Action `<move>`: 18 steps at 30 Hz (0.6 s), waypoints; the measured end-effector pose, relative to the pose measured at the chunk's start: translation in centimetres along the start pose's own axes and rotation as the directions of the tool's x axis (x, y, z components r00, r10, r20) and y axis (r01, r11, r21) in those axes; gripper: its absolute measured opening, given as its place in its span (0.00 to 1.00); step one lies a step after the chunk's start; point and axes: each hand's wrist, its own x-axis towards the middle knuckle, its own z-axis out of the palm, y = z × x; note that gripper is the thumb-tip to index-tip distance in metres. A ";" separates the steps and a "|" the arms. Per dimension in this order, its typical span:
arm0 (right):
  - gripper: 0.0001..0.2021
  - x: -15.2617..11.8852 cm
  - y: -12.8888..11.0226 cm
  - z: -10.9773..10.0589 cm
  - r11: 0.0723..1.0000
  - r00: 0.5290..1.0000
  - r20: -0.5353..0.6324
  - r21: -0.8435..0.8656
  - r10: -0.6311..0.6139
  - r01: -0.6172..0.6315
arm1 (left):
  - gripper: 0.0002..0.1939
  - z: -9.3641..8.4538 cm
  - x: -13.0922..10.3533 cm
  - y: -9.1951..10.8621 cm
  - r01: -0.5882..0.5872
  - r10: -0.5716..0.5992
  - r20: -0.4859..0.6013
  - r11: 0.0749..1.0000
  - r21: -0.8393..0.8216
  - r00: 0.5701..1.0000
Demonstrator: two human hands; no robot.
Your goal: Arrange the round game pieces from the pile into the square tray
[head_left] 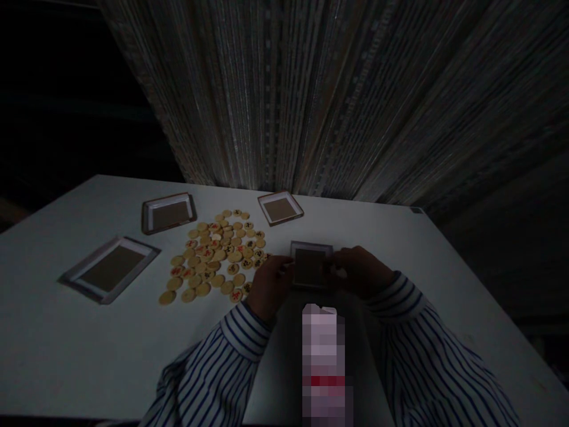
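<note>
A small shallow rectangular box (311, 267) with pale walls and a brown bottom lies between my two hands. At its left edge, my left hand (271, 286) pinches the wall with bent fingers. My right hand (362, 271) holds the opposite side, its fingers curled at the right wall and partly in shadow. The box looks bare inside. Just left of my left hand spreads a loose heap of round wooden Chinese chess pieces (217, 255), some showing red or black characters and others plain side up.
Three more shallow boxes stand on the white table (111, 356): one at the left (113, 270), another at the back left (169, 214), a third at the back (281, 209). A striped curtain (302, 89) hangs behind. A pixelated pinkish patch (323, 356) covers the near middle.
</note>
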 end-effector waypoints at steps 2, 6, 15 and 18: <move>0.08 0.3 -0.1 -0.2 1.000 0.999 0.039 -0.003 -0.007 0.007 | 0.10 0.0 0.0 0.0 0.002 -0.002 0.009 1.000 0.003 1.000; 0.07 1.0 -0.2 -0.1 0.999 0.995 0.083 0.006 -0.047 0.047 | 0.11 -0.1 0.1 -0.1 -0.010 0.010 0.017 1.000 0.027 1.000; 0.07 1.8 -0.4 0.2 1.000 0.983 0.182 0.006 -0.006 0.005 | 0.10 0.1 0.2 -0.5 -0.023 0.023 0.009 0.999 0.024 1.000; 0.07 2.1 -0.4 0.3 1.000 0.978 0.209 0.002 0.006 -0.006 | 0.09 0.0 0.2 -0.4 -0.031 0.031 0.016 0.999 0.030 0.999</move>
